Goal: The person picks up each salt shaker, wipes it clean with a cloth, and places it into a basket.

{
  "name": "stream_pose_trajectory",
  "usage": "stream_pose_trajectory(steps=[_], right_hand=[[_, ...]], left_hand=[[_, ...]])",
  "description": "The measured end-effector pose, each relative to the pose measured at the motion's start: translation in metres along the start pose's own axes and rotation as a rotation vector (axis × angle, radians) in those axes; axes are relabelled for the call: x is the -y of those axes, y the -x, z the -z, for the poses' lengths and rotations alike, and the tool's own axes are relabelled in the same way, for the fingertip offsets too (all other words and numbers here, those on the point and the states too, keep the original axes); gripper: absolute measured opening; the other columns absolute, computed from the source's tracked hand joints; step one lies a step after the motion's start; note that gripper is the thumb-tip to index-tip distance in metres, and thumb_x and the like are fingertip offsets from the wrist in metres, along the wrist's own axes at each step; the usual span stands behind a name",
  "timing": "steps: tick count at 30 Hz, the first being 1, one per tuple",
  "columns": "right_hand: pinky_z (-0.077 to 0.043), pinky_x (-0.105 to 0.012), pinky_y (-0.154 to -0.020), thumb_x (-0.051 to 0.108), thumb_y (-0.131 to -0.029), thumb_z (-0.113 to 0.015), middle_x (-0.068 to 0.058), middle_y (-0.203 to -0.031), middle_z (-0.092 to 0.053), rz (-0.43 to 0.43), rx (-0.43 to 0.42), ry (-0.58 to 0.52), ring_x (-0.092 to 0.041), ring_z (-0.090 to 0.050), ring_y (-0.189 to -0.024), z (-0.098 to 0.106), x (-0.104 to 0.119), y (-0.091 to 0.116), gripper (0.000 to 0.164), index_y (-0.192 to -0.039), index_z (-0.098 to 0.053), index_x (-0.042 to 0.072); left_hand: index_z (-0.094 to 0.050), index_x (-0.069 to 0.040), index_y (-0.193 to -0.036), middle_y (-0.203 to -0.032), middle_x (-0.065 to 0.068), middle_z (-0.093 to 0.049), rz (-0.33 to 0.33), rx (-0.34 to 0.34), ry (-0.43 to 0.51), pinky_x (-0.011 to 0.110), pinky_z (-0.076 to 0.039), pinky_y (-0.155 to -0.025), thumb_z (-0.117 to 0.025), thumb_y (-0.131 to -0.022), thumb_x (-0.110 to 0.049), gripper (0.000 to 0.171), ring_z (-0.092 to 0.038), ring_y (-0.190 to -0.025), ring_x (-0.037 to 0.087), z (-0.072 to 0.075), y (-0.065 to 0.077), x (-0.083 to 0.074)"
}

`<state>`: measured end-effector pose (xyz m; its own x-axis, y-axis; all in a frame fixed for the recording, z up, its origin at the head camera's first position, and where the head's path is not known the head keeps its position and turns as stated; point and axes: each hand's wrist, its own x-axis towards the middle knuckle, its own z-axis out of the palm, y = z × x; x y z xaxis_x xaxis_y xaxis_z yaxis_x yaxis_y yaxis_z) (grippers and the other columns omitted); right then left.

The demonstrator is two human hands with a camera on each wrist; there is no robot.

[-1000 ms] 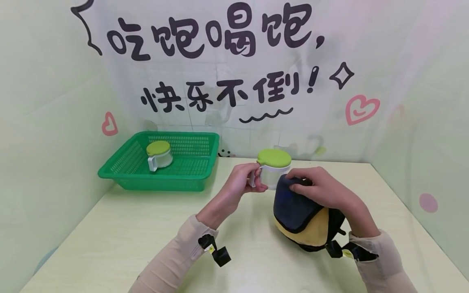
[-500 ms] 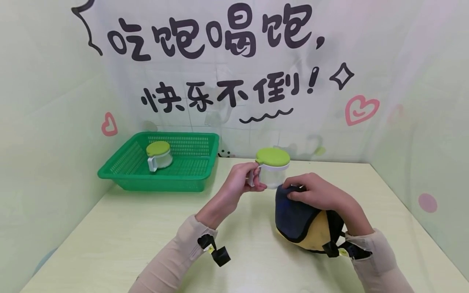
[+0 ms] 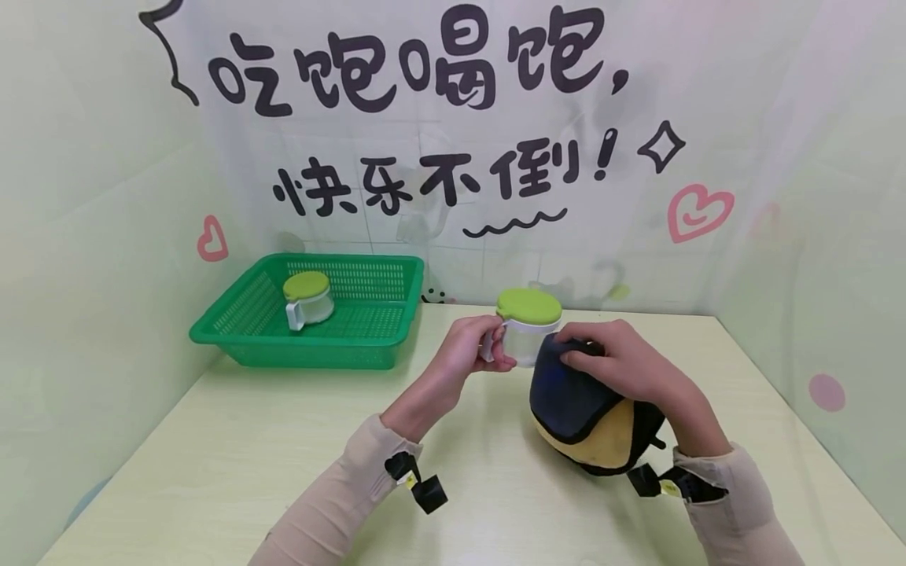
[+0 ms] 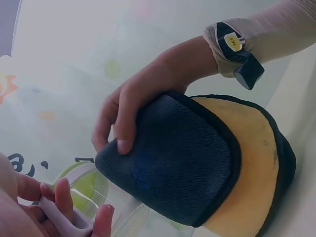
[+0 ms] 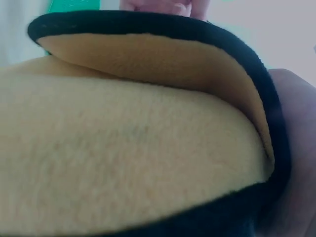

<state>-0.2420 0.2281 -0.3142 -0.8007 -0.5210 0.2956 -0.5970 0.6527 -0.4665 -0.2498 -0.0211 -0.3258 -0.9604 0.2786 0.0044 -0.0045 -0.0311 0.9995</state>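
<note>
Seemingly for steadiness, the lidded jar is gripped by its handle in the left hand, over the table; just beside it, contact unclear, the right hand pinches a folded cloth at its top.

L fingers gripping, R fingers pinching, arms fwd.

Fuzzy, matt pile is seen on the cloth, matt plastic on the held jar's lid, smooth plastic on the basket, smooth wood grain on the desk.
</note>
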Motion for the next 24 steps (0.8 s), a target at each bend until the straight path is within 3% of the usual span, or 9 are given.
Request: stream_pose_trajectory(steps=[4,11,16,24], right_hand=[[-0.056,-0.039,-0.090,0.014,-0.099,-0.065,0.000,-0.111,-0.075,0.004,-0.049,0.001,-0.016,-0.065,-0.096,0.002,0.001,0.001,0.018,-0.114,-0.074,0.018],[-0.055,-0.037,-0.090,0.015,-0.100,-0.065,-0.001,-0.111,-0.074,0.012,-0.054,-0.023,-0.016,-0.064,-0.097,0.006,0.001,0.002,0.016,-0.113,-0.074,0.017],[-0.054,-0.037,-0.088,0.015,-0.099,-0.064,0.001,-0.108,-0.074,0.024,-0.011,-0.036,-0.015,-0.063,-0.095,0.002,-0.002,0.000,0.017,-0.113,-0.073,0.018],[-0.050,-0.029,-0.080,0.013,-0.097,-0.064,0.007,-0.095,-0.069,0.022,0.132,-0.054,-0.011,-0.060,-0.086,-0.010,-0.007,-0.007,0.016,-0.107,-0.071,0.023]], left_hand=[[-0.049,-0.010,-0.076,-0.062,0.000,-0.051,0.001,-0.001,-0.010,0.035,-0.064,-0.076,-0.045,-0.101,-0.021,0.028,-0.069,-0.063,0.016,0.000,0.000,0.001],[-0.050,-0.010,-0.076,-0.062,0.000,-0.052,0.002,-0.005,-0.005,0.035,-0.064,-0.076,-0.045,-0.101,-0.021,0.028,-0.071,-0.066,0.018,-0.001,0.000,0.000],[-0.050,-0.010,-0.076,-0.064,0.001,-0.051,0.001,-0.019,0.002,0.034,-0.064,-0.077,-0.044,-0.101,-0.020,0.027,-0.069,-0.066,0.018,-0.001,0.001,-0.001],[-0.050,-0.010,-0.077,-0.064,0.000,-0.051,-0.004,-0.018,0.018,0.033,-0.063,-0.077,-0.043,-0.103,-0.021,0.029,-0.069,-0.064,0.015,0.000,0.002,-0.004]])
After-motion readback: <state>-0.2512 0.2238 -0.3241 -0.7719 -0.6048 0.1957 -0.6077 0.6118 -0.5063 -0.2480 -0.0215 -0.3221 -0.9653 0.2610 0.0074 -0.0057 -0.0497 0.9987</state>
